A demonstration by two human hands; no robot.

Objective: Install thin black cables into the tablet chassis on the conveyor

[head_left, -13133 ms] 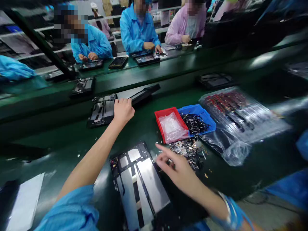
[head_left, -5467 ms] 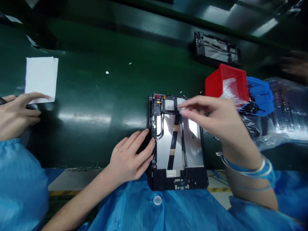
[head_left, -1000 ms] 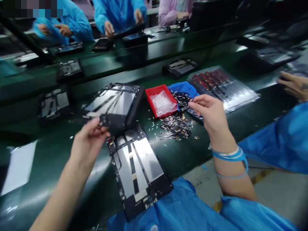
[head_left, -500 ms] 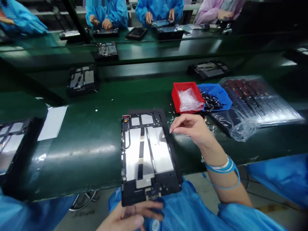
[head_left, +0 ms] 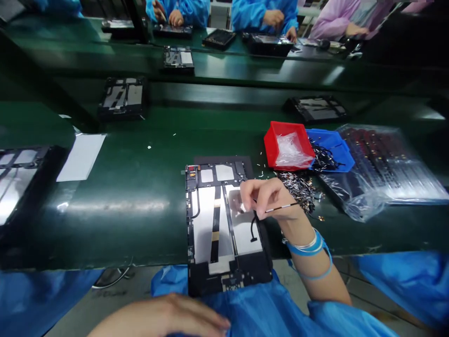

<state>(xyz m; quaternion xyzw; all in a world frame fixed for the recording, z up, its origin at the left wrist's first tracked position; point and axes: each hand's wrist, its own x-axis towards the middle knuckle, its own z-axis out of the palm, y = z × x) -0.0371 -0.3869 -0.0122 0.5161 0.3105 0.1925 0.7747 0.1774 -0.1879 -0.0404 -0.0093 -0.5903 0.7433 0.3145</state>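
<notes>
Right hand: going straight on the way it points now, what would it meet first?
Most likely the open tablet: the right hand points left and down over it. The thin cable pinched there may brush the tablet first; the gap beneath is hard to judge.

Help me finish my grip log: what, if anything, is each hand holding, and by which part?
The right hand pinches a thin black cable, apparently partway along its length. Nothing held shows in the left hand.

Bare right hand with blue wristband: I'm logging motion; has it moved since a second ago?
Yes, leftward and toward the camera: right of the red plastic bin then, the right hand is now on its near side, left of centre.
</notes>
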